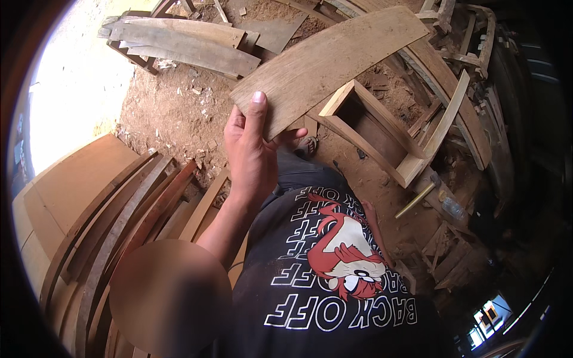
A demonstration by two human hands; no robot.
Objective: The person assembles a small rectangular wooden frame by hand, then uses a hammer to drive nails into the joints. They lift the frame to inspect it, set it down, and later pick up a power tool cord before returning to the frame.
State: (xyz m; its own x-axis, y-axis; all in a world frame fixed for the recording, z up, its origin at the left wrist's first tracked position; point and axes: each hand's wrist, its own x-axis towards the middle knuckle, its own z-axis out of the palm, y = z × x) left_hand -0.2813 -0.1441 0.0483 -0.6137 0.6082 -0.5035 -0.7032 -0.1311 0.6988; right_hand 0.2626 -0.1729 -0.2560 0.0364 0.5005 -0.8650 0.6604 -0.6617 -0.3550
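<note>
My left hand (252, 137) is closed on the near end of a long, broad wooden board (334, 59). The thumb lies on the board's upper face, and the other fingers pass beneath it, partly hidden. From my hand the board stretches up and to the right, its far end rounded. Beside my black shirt, a sliver of skin (370, 212) shows on the right, likely part of my right hand or arm; its fingers cannot be made out. Just beyond the board's lower edge stands an open wooden box frame (385, 116).
Several curved wooden planks (128, 221) stand stacked at left. More weathered boards (185, 45) rest on a low support at the far left. A curved wooden piece (453, 95) and scrap timber (450, 256) lie to the right. Wood chips litter the dirt floor (173, 113).
</note>
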